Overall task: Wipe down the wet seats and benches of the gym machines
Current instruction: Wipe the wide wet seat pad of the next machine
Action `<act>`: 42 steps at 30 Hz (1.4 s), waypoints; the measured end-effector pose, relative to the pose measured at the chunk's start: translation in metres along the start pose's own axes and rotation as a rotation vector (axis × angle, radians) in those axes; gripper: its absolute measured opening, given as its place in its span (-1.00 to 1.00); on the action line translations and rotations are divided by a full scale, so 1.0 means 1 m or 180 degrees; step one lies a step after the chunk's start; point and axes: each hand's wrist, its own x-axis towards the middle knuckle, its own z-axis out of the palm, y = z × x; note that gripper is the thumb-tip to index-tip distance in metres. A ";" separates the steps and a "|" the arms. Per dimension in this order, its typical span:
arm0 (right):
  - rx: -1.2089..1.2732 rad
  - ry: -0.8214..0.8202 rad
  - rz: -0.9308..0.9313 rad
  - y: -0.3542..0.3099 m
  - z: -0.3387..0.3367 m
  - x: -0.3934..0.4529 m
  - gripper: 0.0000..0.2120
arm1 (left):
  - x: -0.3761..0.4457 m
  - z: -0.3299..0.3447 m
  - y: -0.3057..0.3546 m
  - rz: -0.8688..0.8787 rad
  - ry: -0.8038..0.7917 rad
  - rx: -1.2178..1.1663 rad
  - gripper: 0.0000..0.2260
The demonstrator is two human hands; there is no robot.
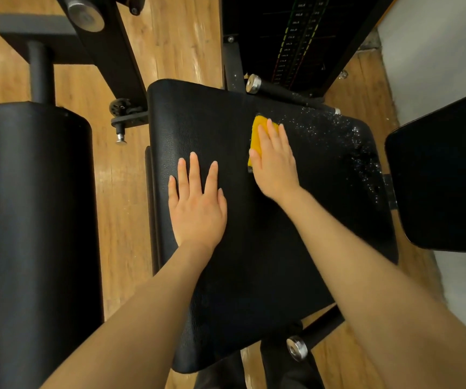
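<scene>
Both forearms low in frame, left hand (pixel 198 209) flat, fingers straight on seat (pixel 226 130); right hand (pixel 275 164) pressing sponge (pixel 257 136) at centre, fingers extended: risk of smearing droplets (pixel 363 153) right, over the edge.

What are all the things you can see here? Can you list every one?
seat pad: one, black, middle, water drops on its far right part
sponge: one, yellow, on the seat pad under the right hand
roller pad: one, black, left of the seat pad
second pad: one, black, at the right edge
weight stack: one, black with small coloured marks, top centre-right
handle bar: one, black with silver ends, behind the seat pad
floor: wooden, light brown, all around
left hand: one, lying flat on the seat pad, fingers straight
right hand: one, pressing flat on the sponge
</scene>
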 end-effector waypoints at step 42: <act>-0.0248 -0.0258 -0.0377 0.010 -0.023 0.081 -0.43 | 0.093 -0.004 0.028 -0.0209 0.0145 0.0145 -0.54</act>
